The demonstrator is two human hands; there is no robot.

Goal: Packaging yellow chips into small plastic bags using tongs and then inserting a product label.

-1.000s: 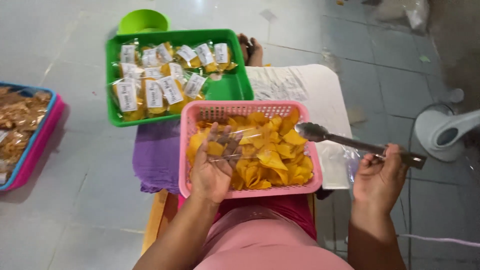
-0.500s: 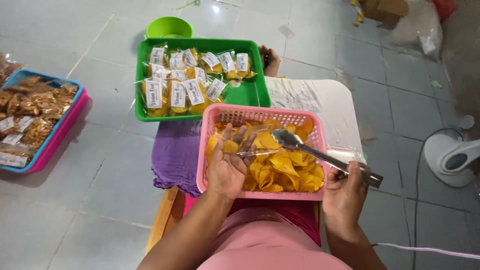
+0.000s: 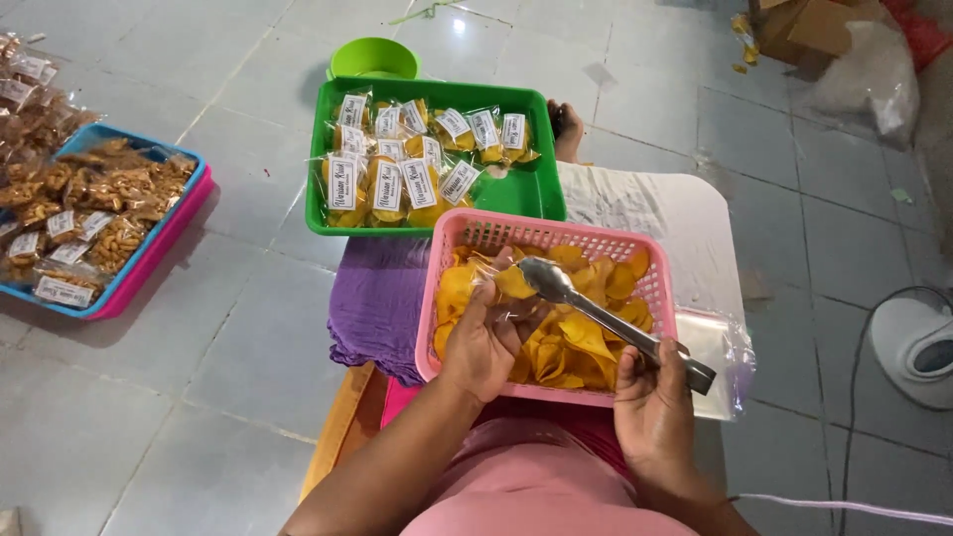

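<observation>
two hands work over a pink basket (image 3: 657, 288) of yellow chips (image 3: 581, 337): left hand (image 3: 483, 342) curled around a clear bag (image 3: 496, 288), right hand (image 3: 650, 407) closed on metal tongs (image 3: 606, 318). white-labelled chip packets (image 3: 397, 184) fill the green tray (image 3: 536, 194) behind.

Both forearms reach forward; the left hand (image 3: 483, 342) is cupped, fingers curled, and the right hand (image 3: 650, 397) is clenched in a grip.

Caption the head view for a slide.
Right hand steers metal tongs toward a clear bag held by the left hand over a pink basket of yellow chips.
</observation>
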